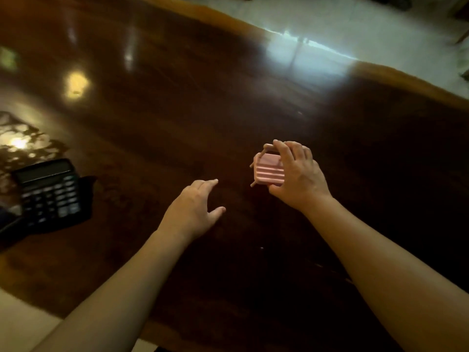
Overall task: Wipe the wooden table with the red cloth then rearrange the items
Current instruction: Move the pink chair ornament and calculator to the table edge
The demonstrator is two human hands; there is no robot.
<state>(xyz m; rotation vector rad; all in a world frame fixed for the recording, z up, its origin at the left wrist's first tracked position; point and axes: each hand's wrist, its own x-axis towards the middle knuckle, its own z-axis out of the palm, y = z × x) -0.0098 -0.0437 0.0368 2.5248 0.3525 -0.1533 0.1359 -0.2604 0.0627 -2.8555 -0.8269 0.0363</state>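
Observation:
A dark, glossy wooden table [193,102] fills most of the view. My right hand [298,176] grips a small pink ribbed case [267,169] with a thin handle, held just above the table right of centre. My left hand [195,209] hovers low over the table to the left of the case, fingers apart, holding nothing. No red cloth is visible.
A black calculator [49,190] lies at the left on a dark cloth or pouch [85,199]. A patterned patch with light spots [20,141] sits behind it. The table's far edge [396,74] runs diagonally at upper right, with pale tiled floor [355,21] beyond.

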